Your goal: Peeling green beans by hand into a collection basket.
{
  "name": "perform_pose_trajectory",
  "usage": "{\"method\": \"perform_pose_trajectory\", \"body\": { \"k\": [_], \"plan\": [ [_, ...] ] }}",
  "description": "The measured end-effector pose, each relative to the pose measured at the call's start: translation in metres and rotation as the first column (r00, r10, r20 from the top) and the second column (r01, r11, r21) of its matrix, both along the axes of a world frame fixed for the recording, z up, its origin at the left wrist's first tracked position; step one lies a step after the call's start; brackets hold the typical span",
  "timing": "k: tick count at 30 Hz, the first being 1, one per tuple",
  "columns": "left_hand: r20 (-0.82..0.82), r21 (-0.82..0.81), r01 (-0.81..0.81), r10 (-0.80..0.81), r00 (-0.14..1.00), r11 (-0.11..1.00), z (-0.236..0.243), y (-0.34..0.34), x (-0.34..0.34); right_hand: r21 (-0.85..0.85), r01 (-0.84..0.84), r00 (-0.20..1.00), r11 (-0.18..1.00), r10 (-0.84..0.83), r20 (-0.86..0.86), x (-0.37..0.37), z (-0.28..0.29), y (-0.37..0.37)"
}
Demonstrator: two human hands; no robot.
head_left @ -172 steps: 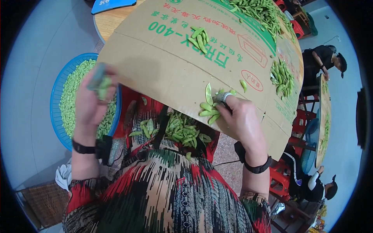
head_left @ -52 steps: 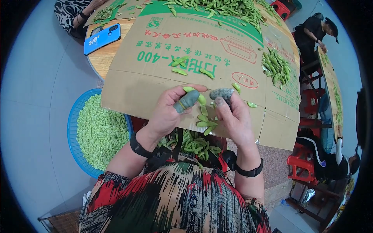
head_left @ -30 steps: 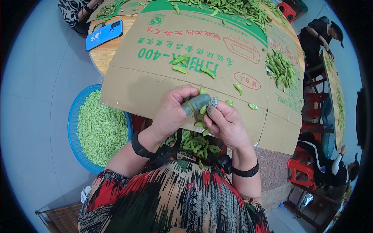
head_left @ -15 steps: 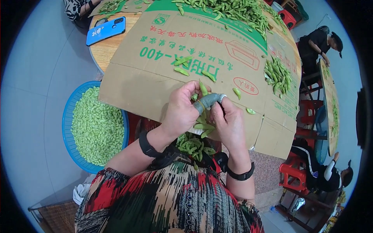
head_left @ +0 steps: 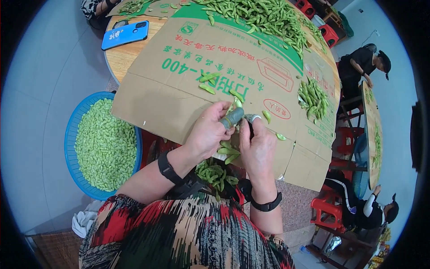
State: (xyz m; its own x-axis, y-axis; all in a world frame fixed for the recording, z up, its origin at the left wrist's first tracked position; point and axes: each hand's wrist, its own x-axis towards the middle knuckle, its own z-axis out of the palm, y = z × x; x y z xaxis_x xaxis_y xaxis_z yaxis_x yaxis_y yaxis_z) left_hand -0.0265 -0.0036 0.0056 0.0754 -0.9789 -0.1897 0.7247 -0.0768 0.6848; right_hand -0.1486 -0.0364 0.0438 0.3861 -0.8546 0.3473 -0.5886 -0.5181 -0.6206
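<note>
Over the near part of a flattened cardboard sheet (head_left: 152, 103), my left hand (head_left: 205, 132) is closed round a green soybean pod (head_left: 238, 102). A grey-green rubber sleeve (head_left: 232, 118) covers its thumb. My right hand (head_left: 260, 150) meets it from the right, fingers pinched beside the pod; a silvery band (head_left: 252, 117) sits on one finger. What lies between those fingertips is hidden. Several pods (head_left: 227, 151) show just under my hands, and a heap of pods (head_left: 216, 175) sits below at my lap. A few loose pods (head_left: 207, 88) lie beyond my fingers.
Left of me stands a blue basket (head_left: 70, 134) full of shelled beans (head_left: 105, 143). A blue phone (head_left: 125, 35) rests on the wooden table (head_left: 117, 62). Pods are heaped at the far side (head_left: 264, 20) and right (head_left: 313, 98). Two people work at another table (head_left: 372, 134) on the right.
The whole view has shifted slightly. My left thumb's sleeve has tilted more upright along the pod, and my right fingertips have drawn slightly in beneath it.
</note>
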Motion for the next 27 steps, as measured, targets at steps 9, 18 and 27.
{"method": "perform_pose_trajectory", "body": {
  "k": [9,18,27],
  "plan": [
    [-0.337,0.001,0.091,-0.085,0.937,0.996,0.006,0.000,0.011,0.056,0.007,0.998,0.998,-0.010,0.056,-0.008,0.004,-0.008],
    [0.147,-0.001,0.355,-0.351,0.925,0.935,0.002,-0.002,0.008,0.003,-0.004,0.962,1.000,0.003,0.271,-0.008,0.003,-0.019],
    [0.510,-0.035,0.114,-0.081,0.856,0.993,0.010,0.005,0.024,-0.066,0.118,0.974,0.991,-0.103,0.201,-0.032,0.008,-0.026]
  ]
}}
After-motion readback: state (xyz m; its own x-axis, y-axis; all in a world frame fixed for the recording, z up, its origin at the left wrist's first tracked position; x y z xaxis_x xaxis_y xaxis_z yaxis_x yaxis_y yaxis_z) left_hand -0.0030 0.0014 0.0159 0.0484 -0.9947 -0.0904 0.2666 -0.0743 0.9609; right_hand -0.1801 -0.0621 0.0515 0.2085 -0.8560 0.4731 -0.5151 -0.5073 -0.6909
